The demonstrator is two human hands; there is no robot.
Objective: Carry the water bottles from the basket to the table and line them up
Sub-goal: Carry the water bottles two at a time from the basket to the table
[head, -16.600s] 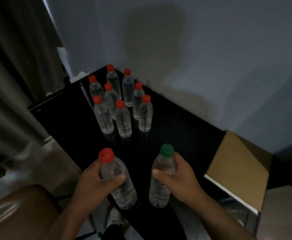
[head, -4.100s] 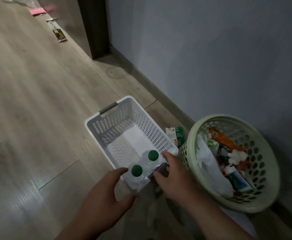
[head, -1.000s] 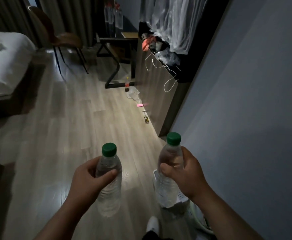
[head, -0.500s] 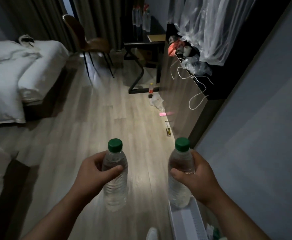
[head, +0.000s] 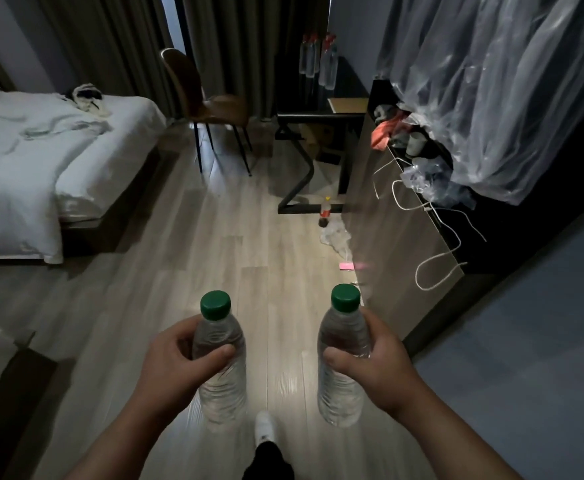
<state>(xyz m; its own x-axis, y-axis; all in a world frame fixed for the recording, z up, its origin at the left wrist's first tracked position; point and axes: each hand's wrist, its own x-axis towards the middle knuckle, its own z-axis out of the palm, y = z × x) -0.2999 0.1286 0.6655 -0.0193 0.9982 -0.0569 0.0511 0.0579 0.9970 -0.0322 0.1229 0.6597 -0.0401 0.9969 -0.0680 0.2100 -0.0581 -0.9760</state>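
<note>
My left hand (head: pixel 176 362) grips a clear water bottle with a green cap (head: pixel 219 389), held upright over the wooden floor. A second green-capped bottle (head: pixel 340 386) stands upright in the grip of my right hand (head: pixel 377 368). Far ahead, the black table (head: pixel 318 116) stands by the curtains, with several red-capped bottles (head: pixel 318 64) grouped on it. The basket is out of view.
A bed with white bedding (head: pixel 41 161) fills the left side. A brown chair (head: pixel 207 105) stands left of the table. A long cabinet (head: pixel 404 216) with clutter, cords and plastic sheeting runs along the right. A small bottle and litter (head: pixel 332 226) lie on the floor by it.
The view has moved forward and lifted. The basket at the bottom edge has dropped out of view, and the bed, chair and table look nearer. Both hands still hold their bottles.
</note>
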